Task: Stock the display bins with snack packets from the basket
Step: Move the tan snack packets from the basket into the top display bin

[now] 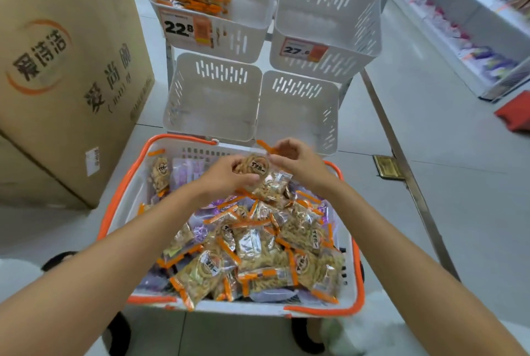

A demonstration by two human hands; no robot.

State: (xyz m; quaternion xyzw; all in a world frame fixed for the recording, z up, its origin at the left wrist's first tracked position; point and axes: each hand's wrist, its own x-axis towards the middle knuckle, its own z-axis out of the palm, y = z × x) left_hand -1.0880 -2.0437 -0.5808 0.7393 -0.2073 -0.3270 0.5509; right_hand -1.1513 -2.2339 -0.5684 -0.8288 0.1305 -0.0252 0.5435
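Two bare forearms (129, 241) are reaching over the white plastic basket with an orange rim (357, 269), which is holding a heap of clear, orange-edged snack packets of pale twisted sticks (258, 246); the left hand (229, 176) and right hand (296, 159) are together gripping one round-labelled packet (256, 166) above the basket's far edge. Its slick film is looking only lightly pinched, so I judge it is risking slipping back into the heap or dropping short of the slotted white display bins (213, 97) just beyond the basket.
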